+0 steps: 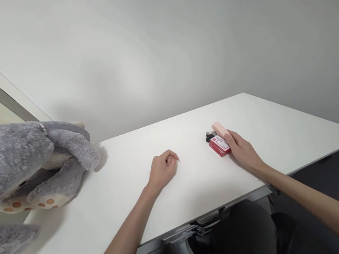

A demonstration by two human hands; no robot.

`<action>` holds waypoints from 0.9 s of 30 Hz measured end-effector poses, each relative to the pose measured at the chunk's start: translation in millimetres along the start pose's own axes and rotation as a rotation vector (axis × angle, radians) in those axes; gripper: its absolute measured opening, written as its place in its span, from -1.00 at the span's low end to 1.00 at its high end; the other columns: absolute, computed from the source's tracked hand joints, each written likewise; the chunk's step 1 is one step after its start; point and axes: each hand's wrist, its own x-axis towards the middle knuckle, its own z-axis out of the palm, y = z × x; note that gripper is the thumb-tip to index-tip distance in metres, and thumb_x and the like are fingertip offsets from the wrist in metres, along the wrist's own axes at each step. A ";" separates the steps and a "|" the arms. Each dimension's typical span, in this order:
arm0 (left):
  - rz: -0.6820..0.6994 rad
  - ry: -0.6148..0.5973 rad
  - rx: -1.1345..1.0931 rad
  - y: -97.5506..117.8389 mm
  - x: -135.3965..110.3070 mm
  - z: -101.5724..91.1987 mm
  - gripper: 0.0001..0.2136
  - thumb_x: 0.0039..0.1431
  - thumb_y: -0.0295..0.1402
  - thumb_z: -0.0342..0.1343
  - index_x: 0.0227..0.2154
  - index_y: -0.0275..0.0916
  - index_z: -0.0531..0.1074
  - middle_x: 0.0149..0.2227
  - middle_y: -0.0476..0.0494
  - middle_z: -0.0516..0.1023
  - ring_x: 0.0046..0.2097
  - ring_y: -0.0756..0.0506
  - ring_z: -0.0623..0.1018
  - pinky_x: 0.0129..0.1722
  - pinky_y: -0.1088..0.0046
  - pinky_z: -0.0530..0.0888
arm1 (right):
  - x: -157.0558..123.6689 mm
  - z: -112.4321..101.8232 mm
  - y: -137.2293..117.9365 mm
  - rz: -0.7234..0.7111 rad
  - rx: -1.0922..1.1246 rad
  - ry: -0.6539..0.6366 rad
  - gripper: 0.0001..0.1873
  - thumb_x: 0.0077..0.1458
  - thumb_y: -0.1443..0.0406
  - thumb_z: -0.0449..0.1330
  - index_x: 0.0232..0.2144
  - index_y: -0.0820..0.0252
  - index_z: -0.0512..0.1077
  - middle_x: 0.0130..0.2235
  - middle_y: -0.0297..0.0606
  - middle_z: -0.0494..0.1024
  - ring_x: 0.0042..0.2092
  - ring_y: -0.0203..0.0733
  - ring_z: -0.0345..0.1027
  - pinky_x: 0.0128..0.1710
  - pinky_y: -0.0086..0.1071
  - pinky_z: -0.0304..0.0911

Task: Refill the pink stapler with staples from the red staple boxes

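Observation:
My right hand (242, 150) rests on the white table (283, 128) with its fingers against a small red and white box (219, 145), touching its right side. A pale pink block (219, 128) and a small black object (209, 136) lie just behind the box. My left hand (163, 169) lies on the table near its middle, fingers curled into a loose fist with nothing visible in them.
A large grey plush toy (20, 164) with spotted cream feet lies on the table's left end. A plain white wall stands behind. A dark chair seat (243, 230) shows below the table's front edge.

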 end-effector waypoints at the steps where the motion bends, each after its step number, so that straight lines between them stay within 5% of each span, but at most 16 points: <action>1: 0.000 0.003 0.003 0.0 0.2 0.1 -0.85 0.14 -0.42 0.03 -0.39 -0.16 0.52 -0.59 0.12 0.06 -0.51 0.01 0.14 -0.44 0.44 0.13 | -0.8 2.3 -1.7 -0.006 0.007 -0.012 -0.25 0.40 -0.22 -0.07 0.31 0.10 0.44 0.21 -0.07 0.62 0.17 0.18 0.50 0.15 -0.05 0.37; 10: -0.029 0.029 0.007 2.3 -0.1 -0.8 -0.85 0.13 -0.42 0.04 -0.36 -0.15 0.51 -0.58 0.12 0.08 -0.50 -0.01 0.15 -0.44 0.44 0.14 | -10.2 24.2 -16.6 -0.078 0.058 -0.091 -0.28 0.41 -0.20 -0.07 0.29 0.08 0.44 0.18 -0.07 0.64 0.15 0.20 0.53 0.12 -0.02 0.41; 16: -0.037 0.071 0.021 1.3 2.9 1.5 -0.89 0.21 -0.38 0.06 -0.27 -0.14 0.48 -0.52 0.11 0.26 -0.46 -0.02 0.28 -0.40 0.44 0.24 | -19.6 36.8 -30.1 -0.082 0.084 -0.128 -0.30 0.43 -0.18 -0.09 0.28 0.07 0.46 0.16 -0.09 0.65 0.13 0.18 0.53 0.14 -0.02 0.40; 21: -0.041 0.111 0.038 1.9 4.2 2.7 -0.85 0.31 -0.32 0.07 -0.11 -0.16 0.45 -0.15 -0.09 0.62 -0.35 -0.03 0.41 -0.31 0.41 0.35 | -26.8 46.5 -38.6 -0.128 0.111 -0.176 -0.32 0.45 -0.15 -0.12 0.31 0.05 0.43 0.17 -0.12 0.64 0.13 0.16 0.53 0.18 -0.02 0.38; 27: -0.061 0.045 -0.008 5.2 1.4 -0.3 -0.72 0.32 -0.45 -0.03 0.06 -0.16 0.30 0.16 -0.21 0.62 -0.43 -0.01 0.38 -0.32 0.38 0.37 | -36.3 62.2 -48.0 -0.181 0.133 -0.236 -0.38 0.48 -0.09 -0.14 0.32 -0.02 0.41 0.18 -0.16 0.62 0.17 0.15 0.51 0.18 -0.03 0.38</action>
